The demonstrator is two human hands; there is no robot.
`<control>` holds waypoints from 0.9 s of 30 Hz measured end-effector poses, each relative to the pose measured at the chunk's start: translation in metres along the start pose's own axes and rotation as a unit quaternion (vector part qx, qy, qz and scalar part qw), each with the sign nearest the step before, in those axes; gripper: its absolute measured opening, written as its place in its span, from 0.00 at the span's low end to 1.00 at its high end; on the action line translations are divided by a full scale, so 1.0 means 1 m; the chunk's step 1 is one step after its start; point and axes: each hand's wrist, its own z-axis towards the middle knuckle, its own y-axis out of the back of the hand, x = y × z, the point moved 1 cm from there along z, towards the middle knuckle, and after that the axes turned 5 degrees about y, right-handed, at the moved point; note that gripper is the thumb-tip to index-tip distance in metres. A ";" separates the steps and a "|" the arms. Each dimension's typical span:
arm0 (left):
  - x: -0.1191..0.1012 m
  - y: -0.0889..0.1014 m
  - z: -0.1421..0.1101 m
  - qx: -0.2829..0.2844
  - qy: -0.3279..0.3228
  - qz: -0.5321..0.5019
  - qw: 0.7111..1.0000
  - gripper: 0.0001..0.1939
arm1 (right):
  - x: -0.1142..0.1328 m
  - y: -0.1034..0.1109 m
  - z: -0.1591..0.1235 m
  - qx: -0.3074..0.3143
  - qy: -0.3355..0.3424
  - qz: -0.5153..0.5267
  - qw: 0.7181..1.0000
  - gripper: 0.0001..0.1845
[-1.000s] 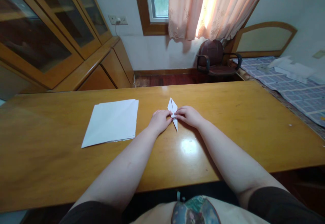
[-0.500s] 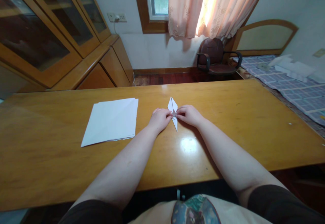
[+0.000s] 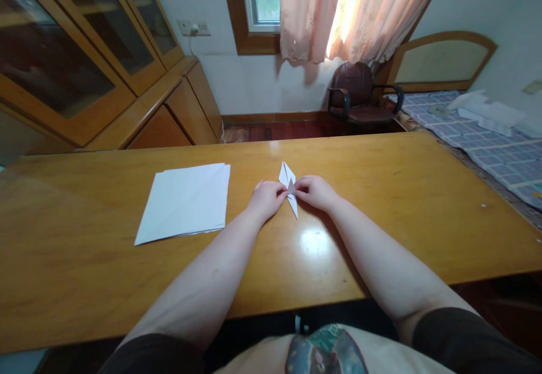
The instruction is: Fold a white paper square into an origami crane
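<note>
A small folded white paper (image 3: pixel 286 173) lies on the wooden table, long and pointed at its far and near ends. In its middle a little shaded flap stands up between my fingers. My left hand (image 3: pixel 268 198) pinches the paper's left edge between thumb and fingers. From the other side, my right hand (image 3: pixel 315 191) pinches it at the right edge. The fingertips cover part of the folds at the centre.
A stack of white paper sheets (image 3: pixel 184 203) lies to the left on the table (image 3: pixel 84 204). Beyond the table stand a brown armchair (image 3: pixel 358 94), a wooden cabinet (image 3: pixel 169 88) and a bed (image 3: pixel 474 120) with a checked cover.
The folded paper has turned slightly, its far tip shifting left and its near tip right. The small middle flap shows a little taller. Both hands stay almost in place.
</note>
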 end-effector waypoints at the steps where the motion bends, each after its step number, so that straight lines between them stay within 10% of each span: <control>1: 0.000 0.000 0.000 0.000 -0.002 0.000 1.000 0.11 | 0.000 0.000 0.000 -0.004 0.002 0.004 1.000 0.06; 27: -0.001 -0.005 0.003 -0.027 0.013 0.029 0.999 0.12 | -0.009 -0.008 0.004 -0.011 -0.051 0.036 0.998 0.07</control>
